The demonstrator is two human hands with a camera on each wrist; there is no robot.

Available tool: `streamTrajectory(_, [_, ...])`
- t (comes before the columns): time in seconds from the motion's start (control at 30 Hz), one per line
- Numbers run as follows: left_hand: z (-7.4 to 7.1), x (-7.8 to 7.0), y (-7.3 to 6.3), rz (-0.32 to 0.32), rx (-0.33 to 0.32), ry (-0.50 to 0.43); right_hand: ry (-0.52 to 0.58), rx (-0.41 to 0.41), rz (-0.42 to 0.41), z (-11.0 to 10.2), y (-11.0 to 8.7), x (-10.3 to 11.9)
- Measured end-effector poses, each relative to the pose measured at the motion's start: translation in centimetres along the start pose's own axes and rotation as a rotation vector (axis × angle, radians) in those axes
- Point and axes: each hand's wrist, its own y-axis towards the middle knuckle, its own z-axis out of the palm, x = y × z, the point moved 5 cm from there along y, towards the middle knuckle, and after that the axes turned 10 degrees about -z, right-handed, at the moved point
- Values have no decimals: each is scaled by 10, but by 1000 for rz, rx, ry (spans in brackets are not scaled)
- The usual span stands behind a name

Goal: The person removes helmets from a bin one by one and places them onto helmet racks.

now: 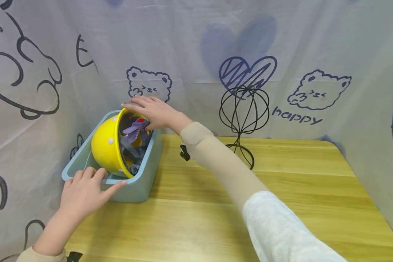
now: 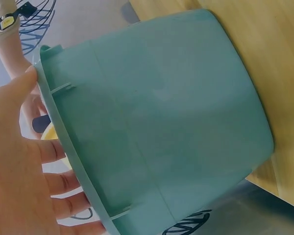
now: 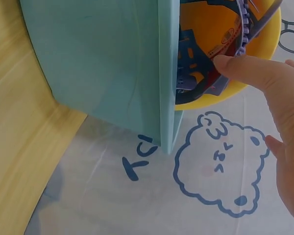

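A yellow hard hat (image 1: pixel 104 147) lies on its side in a light blue plastic bin (image 1: pixel 127 192), its opening turned to the right. Purple and grey straps (image 1: pixel 131 133) with a red part show inside it. My right hand (image 1: pixel 157 113) grips the hat's upper rim, fingers over the outside. In the right wrist view the thumb (image 3: pixel 235 67) reaches inside by the harness. My left hand (image 1: pixel 85 190) holds the bin's near rim. The left wrist view shows its fingers (image 2: pixel 63 181) hooked over that rim and the thumb along it. The hat's lower part is hidden by the bin.
A black wire stand (image 1: pixel 238 133) with a round cage top stands at the back of the wooden table (image 1: pixel 281 203). White cloth (image 1: pixel 183 43) printed with bears and hearts hangs behind and at both sides. The bin sits close to the left cloth.
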Motion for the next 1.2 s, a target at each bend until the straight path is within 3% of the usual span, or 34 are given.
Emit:
streamTrajectory(0.53, [-1,1,1,11,-33,-5,81,63,51,9,14,2])
streamTrajectory(0.8, [0,2,-1,18,-38,-4,144,43,11,9,15,8])
streamTrajectory(1.2, [2,4,5,9,-25,-11,101,43,-15,3,13,13])
